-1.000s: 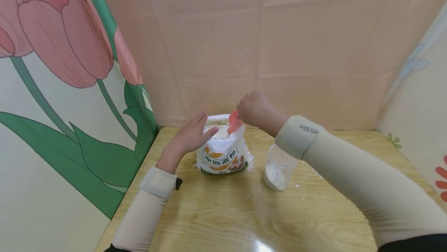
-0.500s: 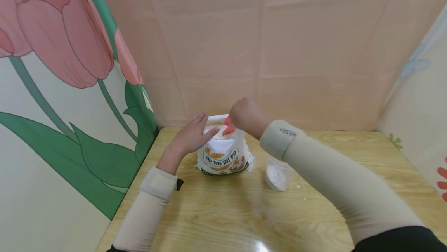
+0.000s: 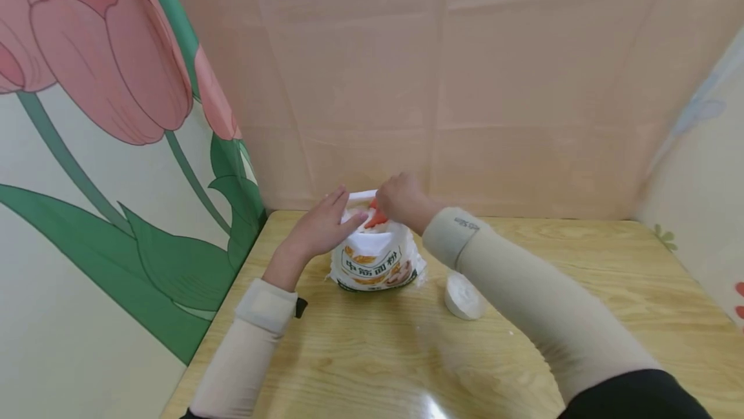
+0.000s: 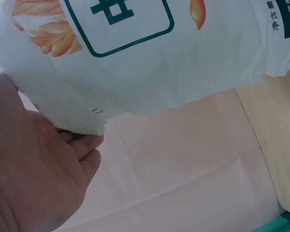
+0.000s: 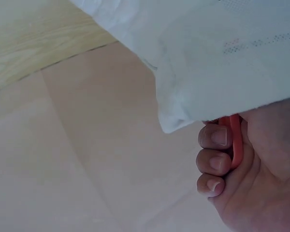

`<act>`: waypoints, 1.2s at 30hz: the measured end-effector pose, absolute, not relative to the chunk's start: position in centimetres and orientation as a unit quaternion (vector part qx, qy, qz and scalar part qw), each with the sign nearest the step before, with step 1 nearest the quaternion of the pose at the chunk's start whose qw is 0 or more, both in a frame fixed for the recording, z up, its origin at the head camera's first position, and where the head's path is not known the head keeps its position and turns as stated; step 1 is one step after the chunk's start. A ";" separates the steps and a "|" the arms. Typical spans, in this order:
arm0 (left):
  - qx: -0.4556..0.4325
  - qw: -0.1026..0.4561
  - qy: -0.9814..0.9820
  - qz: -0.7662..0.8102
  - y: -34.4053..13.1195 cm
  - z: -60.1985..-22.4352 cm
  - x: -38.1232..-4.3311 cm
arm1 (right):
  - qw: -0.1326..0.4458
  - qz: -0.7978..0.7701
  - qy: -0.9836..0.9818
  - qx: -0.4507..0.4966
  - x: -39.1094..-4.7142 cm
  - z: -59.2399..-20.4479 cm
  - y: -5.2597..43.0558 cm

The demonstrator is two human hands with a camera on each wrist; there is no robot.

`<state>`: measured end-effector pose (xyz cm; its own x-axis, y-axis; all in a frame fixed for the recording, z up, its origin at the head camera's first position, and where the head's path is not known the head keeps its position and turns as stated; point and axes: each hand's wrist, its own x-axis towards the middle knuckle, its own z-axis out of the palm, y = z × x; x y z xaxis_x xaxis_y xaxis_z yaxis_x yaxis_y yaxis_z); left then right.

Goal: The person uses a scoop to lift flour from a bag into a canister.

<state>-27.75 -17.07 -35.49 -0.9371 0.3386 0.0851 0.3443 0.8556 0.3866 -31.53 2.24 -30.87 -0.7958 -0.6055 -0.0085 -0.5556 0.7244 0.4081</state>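
Observation:
A white flour bag (image 3: 374,264) with green lettering and orange wheat prints stands with its mouth folded back. My left hand (image 3: 320,228) holds the bag's left rim, thumb over the front edge. Its fingers (image 4: 89,147) bend behind the bag's corner in the left wrist view. My right hand (image 3: 405,203) grips a red-orange scoop (image 3: 374,217) at the mouth, the scoop's head dipped toward the white flour inside. In the right wrist view, fingers curl round the scoop's looped handle (image 5: 237,142); the bag hides the rest.
A clear plastic cup (image 3: 465,296) holding white flour stands right of the bag, partly covered by my right forearm. White specks and dust lie on the wooden table (image 3: 360,354). A pinkish sheet (image 3: 523,83) hangs behind, and a tulip-painted wall (image 3: 116,70) borders the left.
My right hand has moved left and slightly down with the scoop, farther into the bag's mouth. The right forearm now covers more of the cup. My left hand stays on the rim.

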 end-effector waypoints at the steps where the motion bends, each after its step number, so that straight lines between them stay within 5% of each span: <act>1: -0.178 0.007 -0.963 -0.202 -17.1 -35.5 -27.7 | 0.066 -0.188 -0.927 0.319 -31.5 -31.0 2.2; 36: -0.182 -0.002 -0.960 -0.211 -17.1 -35.6 -27.5 | -0.051 -0.024 -0.950 0.308 -31.3 -30.8 4.3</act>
<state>-27.52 -17.10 -35.59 -0.9340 0.3498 0.0723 0.3479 0.8449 0.4063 -31.25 4.32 -30.84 -0.8052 -0.5824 -0.1113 -0.5873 0.8092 0.0142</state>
